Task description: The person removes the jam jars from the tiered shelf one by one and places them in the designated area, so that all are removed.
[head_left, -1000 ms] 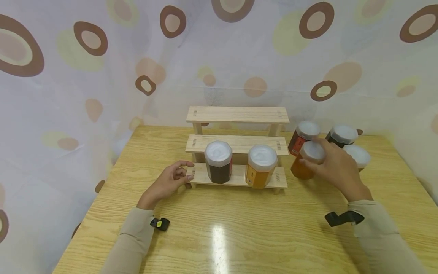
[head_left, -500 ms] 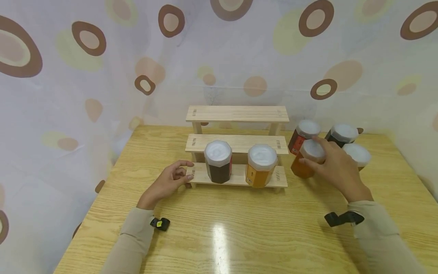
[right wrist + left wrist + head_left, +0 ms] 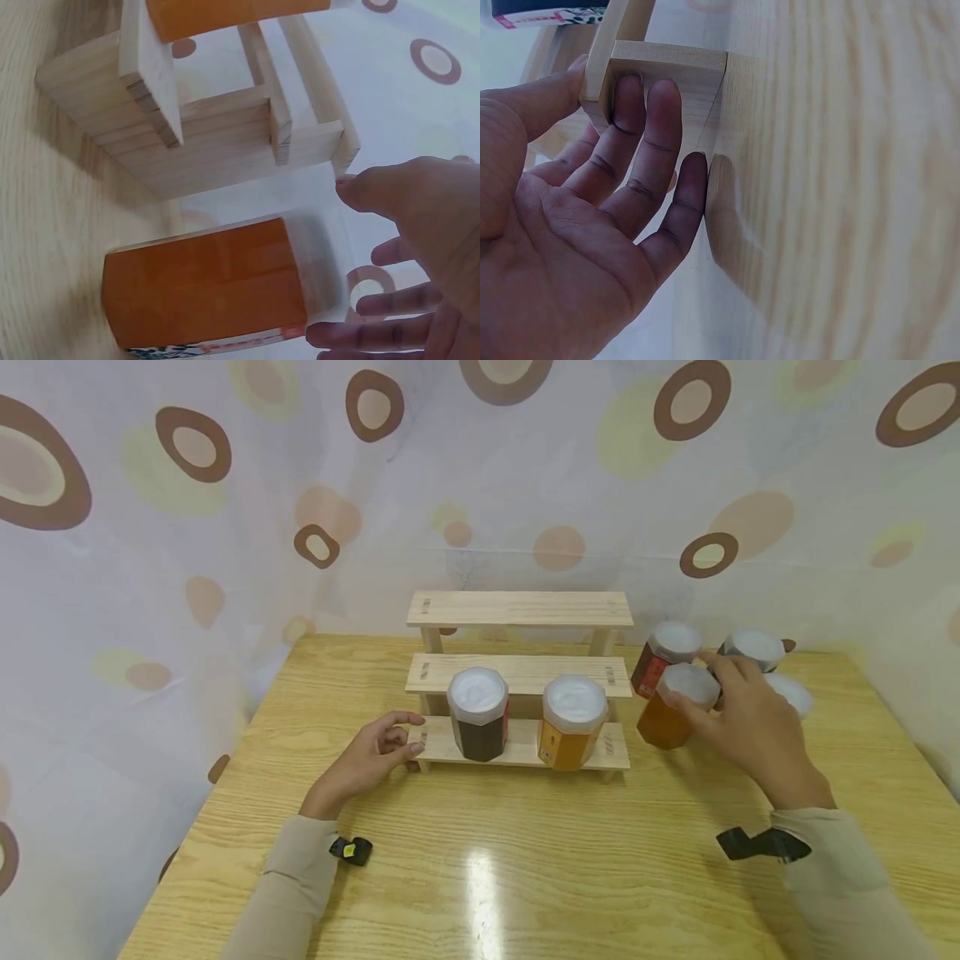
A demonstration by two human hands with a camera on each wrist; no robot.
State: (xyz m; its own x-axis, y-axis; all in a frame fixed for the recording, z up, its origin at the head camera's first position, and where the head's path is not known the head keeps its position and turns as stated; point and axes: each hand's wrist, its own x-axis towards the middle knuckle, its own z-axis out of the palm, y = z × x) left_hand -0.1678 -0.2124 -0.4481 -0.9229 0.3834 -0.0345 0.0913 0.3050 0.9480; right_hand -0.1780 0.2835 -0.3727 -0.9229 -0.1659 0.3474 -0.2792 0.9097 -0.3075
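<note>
A three-tier wooden shelf (image 3: 517, 610) stands mid-table. My left hand (image 3: 363, 760) pinches the left end of its lowest board, thumb above and fingers beneath, as the left wrist view shows. On that board sit a dark jar (image 3: 482, 737) and an amber jar (image 3: 564, 747), both with whitish lids. To the right of the shelf, an orange-brown jar (image 3: 663, 722) stands upright on the table. Around its lid my right hand (image 3: 757, 731) hovers with thumb and fingers spread. In the right wrist view the thumb is off this jar (image 3: 202, 285); fingertip contact is hard to judge.
Behind the orange-brown jar are a red-labelled dark jar (image 3: 651, 675) and another dark jar (image 3: 753, 649). A further jar's lid (image 3: 797, 695) is partly hidden by my right hand. A patterned sheet (image 3: 480, 485) hangs behind the wooden table (image 3: 420, 877).
My right hand has loosened from the orange-brown jar's lid and shifted slightly right, its fingers spreading. The jar keeps its place. My left hand stays on the shelf.
</note>
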